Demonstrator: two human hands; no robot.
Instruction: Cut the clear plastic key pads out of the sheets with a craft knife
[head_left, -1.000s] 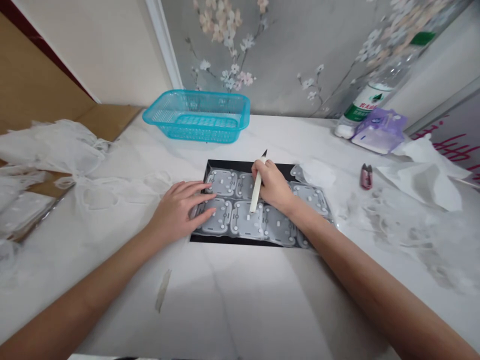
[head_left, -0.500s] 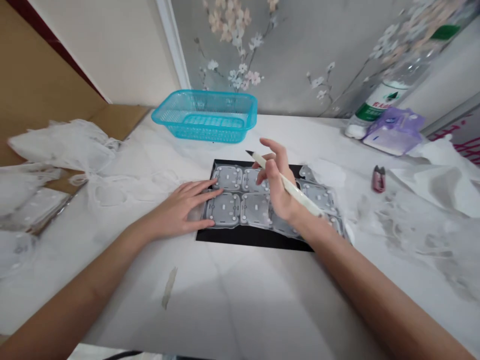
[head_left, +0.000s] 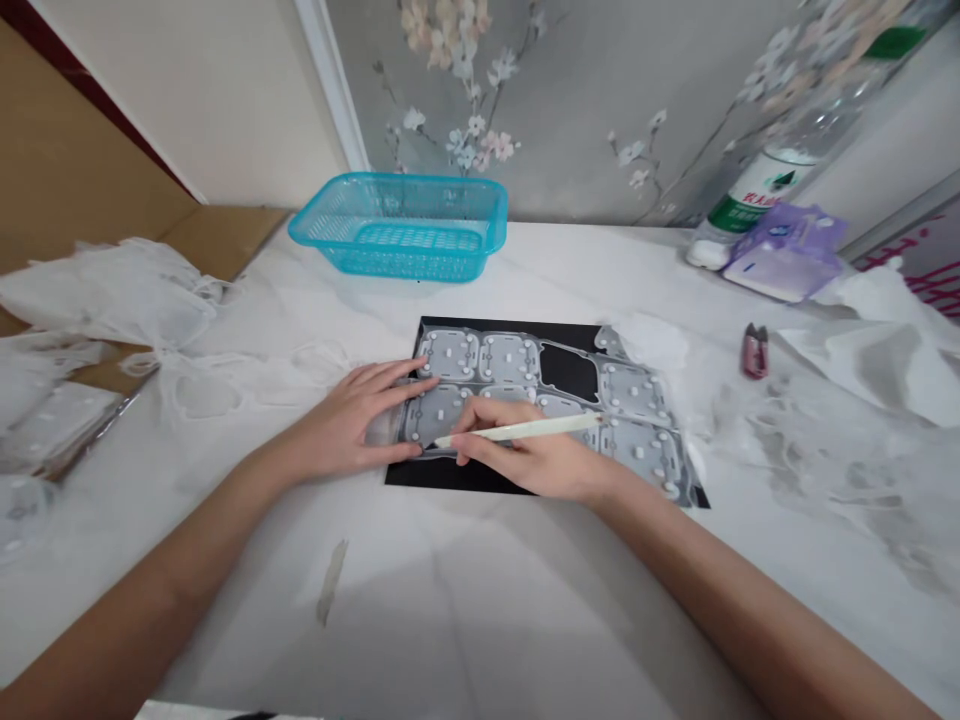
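- The slim cream pen-shaped tool (head_left: 525, 430) lies across the right hand (head_left: 544, 467), its long axis running nearly level from side to side; its dark pointed end faces left and sits slightly lower than its tail.
- That point is at the lower edge of the grey lower-left square panel (head_left: 439, 408), just beside the tip of the left thumb; whether it touches the plastic or hovers over it, I cannot tell.
- The right hand is closed around the tool, thumb and fingers gathered near the pointed end; its fingers cover part of the neighbouring panel.
- The left hand (head_left: 356, 420) is open, its fingers spread and holding nothing; the fingertips rest at the left edge of the translucent grey plastic sheet of joined square panels (head_left: 510, 358), and this hand is the nearer to that edge.
- The sheet lies on a flat black rectangular mat (head_left: 450, 473), its length running from left to right; black shows through one panel-shaped opening in the upper row, beyond the right hand and well apart from the left.
- Behind stands a translucent blue plastic basket (head_left: 412, 264); a small dark-pink tool (head_left: 755, 352) lies to the right of the sheet, apart from both hands.
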